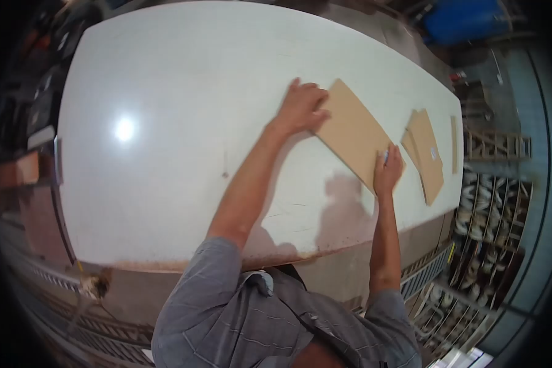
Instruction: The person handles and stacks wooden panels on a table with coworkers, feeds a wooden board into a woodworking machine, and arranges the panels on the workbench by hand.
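A flat tan rectangular board (359,126) lies at a slant on the white table (184,80). My left hand (302,107) is at its upper left corner, fingers apart, with the thumb at the board's edge. At the lower right end, my right hand (389,170) rests over the board, fingers closed around a small white and blue object (386,154) too small to name. To the right lie overlapping tan pieces (426,156) with a small pale mark on them, touched by neither hand.
A narrow tan strip (454,145) lies near the table's right edge. Beyond that edge stand a wooden ladder-like frame (500,145) and racks holding many pale objects (481,205). Something blue (466,21) is at the top right. A small dark spot (225,175) marks the table.
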`<state>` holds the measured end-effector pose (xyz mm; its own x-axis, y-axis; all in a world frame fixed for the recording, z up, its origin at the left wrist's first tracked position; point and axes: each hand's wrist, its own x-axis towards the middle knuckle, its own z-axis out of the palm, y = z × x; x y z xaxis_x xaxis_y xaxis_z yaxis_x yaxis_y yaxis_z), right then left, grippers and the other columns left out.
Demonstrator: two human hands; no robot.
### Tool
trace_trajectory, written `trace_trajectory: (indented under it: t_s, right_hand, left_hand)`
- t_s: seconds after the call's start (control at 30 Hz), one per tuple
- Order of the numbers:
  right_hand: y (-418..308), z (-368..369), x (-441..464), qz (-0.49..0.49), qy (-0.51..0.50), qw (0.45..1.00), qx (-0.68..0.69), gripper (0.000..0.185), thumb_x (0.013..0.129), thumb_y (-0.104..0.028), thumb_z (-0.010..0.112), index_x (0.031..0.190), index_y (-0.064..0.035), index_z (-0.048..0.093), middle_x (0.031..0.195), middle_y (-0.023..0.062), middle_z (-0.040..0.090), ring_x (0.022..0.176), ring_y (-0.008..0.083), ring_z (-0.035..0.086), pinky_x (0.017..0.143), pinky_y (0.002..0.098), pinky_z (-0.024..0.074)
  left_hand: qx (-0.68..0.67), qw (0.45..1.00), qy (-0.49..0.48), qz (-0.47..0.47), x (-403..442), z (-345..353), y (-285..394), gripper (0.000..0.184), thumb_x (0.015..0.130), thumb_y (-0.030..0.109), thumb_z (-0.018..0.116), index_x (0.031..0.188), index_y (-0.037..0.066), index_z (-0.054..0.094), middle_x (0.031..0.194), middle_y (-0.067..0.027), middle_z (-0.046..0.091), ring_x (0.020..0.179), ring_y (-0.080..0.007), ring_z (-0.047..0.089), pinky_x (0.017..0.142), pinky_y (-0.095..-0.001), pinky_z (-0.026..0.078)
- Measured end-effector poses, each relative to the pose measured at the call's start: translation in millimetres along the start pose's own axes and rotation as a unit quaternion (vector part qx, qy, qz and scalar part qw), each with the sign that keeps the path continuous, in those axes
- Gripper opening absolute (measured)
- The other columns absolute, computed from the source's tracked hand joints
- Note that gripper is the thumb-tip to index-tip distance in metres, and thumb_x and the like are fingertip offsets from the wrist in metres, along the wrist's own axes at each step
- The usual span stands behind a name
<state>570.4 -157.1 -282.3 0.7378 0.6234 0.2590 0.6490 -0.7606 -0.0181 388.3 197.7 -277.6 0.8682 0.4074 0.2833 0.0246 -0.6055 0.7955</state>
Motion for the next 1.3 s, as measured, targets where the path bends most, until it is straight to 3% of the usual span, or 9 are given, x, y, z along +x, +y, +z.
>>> trace_trajectory:
  t_s: [0.1, 0.23, 0.3, 0.37, 0.57, 0.77, 0.9, 1.13, 1.3]
  right_hand:
    - [-12.8, -6.7, 6.9, 0.027, -0.023, 0.999, -0.018, 0.059, 0.110, -0.039, 0.053, 0.155, -0.0005, 0.049, 0.160, 0.0274, 0.047, 0.150, 0.0428, 0.041, 0.125, 0.0515, 0.0293]
    - [-7.1, 2.7, 9.8, 0.034, -0.029, 0.999, -0.026, 0.062, 0.111, -0.043, 0.049, 0.156, 0.0003, 0.048, 0.158, 0.0283, 0.049, 0.150, 0.0430, 0.042, 0.126, 0.0498, 0.0298]
    - [-7.9, 3.4, 10.7, 0.025, -0.029, 0.999, -0.022, 0.064, 0.112, -0.046, 0.046, 0.156, 0.0013, 0.048, 0.157, 0.0276, 0.050, 0.150, 0.0431, 0.041, 0.126, 0.0490, 0.0304]
    - [-14.8, -1.8, 11.9, 0.017, -0.038, 0.999, -0.009, 0.066, 0.112, -0.045, 0.043, 0.151, 0.0073, 0.049, 0.155, 0.0297, 0.051, 0.147, 0.0441, 0.044, 0.124, 0.0519, 0.0326]
    - [-70.7, -28.7, -18.4, 0.061, -0.032, 0.998, -0.008, 0.062, 0.112, -0.047, 0.043, 0.146, 0.0029, 0.055, 0.142, 0.0280, 0.060, 0.136, 0.0450, 0.053, 0.111, 0.0564, 0.0436]
    - [-92.5, -31.1, -67.3, 0.031, -0.106, 0.994, -0.011, 0.069, 0.110, -0.058, 0.039, 0.157, -0.0078, 0.049, 0.158, 0.0199, 0.051, 0.146, 0.0423, 0.046, 0.117, 0.0608, 0.0371]
    - [-98.8, -4.2, -139.1, -0.084, 0.076, 0.993, -0.032, 0.066, 0.110, -0.055, 0.044, 0.154, -0.0070, 0.053, 0.158, 0.0230, 0.050, 0.146, 0.0439, 0.045, 0.117, 0.0609, 0.0369]
    - [-111.5, -27.5, -196.7, -0.114, 0.020, 0.993, 0.009, 0.059, 0.111, -0.045, 0.048, 0.147, 0.0009, 0.058, 0.155, 0.0258, 0.053, 0.144, 0.0421, 0.048, 0.120, 0.0539, 0.0369]
    - [-129.2, -42.0, -214.1, -0.100, 0.010, 0.995, 0.003, 0.060, 0.113, -0.046, 0.042, 0.152, -0.0019, 0.054, 0.158, 0.0229, 0.051, 0.146, 0.0407, 0.047, 0.121, 0.0524, 0.0362]
  left_hand:
    - [-0.030, 0.988, 0.137, 0.066, -7.5, 21.4, -13.2, 0.037, 0.078, 0.033, 0.079, 0.105, 0.009, 0.072, 0.107, -0.0100, 0.069, 0.119, -0.0305, 0.063, 0.121, -0.0585, 0.032]
    - [-0.064, 0.957, 0.264, 0.102, -30.4, 33.1, -19.9, 0.036, 0.076, 0.028, 0.081, 0.104, 0.007, 0.072, 0.124, -0.0173, 0.070, 0.129, -0.0376, 0.059, 0.120, -0.0492, 0.038]
    - [-0.066, 0.958, 0.272, 0.069, -59.0, 36.8, -13.3, 0.036, 0.080, 0.023, 0.080, 0.113, 0.011, 0.071, 0.133, -0.0176, 0.067, 0.133, -0.0408, 0.057, 0.119, -0.0524, 0.039]
    - [-0.049, 0.969, 0.235, 0.051, -99.7, 26.5, 4.0, 0.034, 0.081, 0.022, 0.079, 0.111, 0.009, 0.070, 0.133, -0.0171, 0.065, 0.135, -0.0389, 0.054, 0.120, -0.0518, 0.038]
    - [0.063, 0.984, 0.168, 0.015, -232.6, 7.1, 49.9, 0.031, 0.083, 0.024, 0.077, 0.105, 0.004, 0.069, 0.134, -0.0144, 0.060, 0.140, -0.0348, 0.046, 0.123, -0.0529, 0.032]
    - [0.159, 0.973, 0.169, -0.009, -346.5, 4.2, 98.7, 0.030, 0.086, 0.027, 0.076, 0.104, 0.003, 0.072, 0.128, -0.0125, 0.061, 0.137, -0.0311, 0.048, 0.126, -0.0537, 0.027]
    - [0.169, 0.966, 0.194, -0.012, -413.3, 18.9, 138.7, 0.030, 0.083, 0.023, 0.079, 0.104, 0.005, 0.070, 0.133, -0.0122, 0.061, 0.140, -0.0314, 0.048, 0.125, -0.0549, 0.028]
    - [0.176, 0.959, 0.220, 0.017, -510.1, 51.9, 182.0, 0.038, 0.089, 0.010, 0.073, 0.125, 0.006, 0.062, 0.143, -0.0140, 0.058, 0.143, -0.0342, 0.047, 0.124, -0.0551, 0.032]
    - [0.044, 0.979, 0.148, -0.131, -573.6, 102.5, 154.0, 0.051, 0.089, 0.011, 0.074, 0.137, 0.007, 0.058, 0.151, -0.0169, 0.054, 0.144, -0.0371, 0.047, 0.120, -0.0500, 0.039]
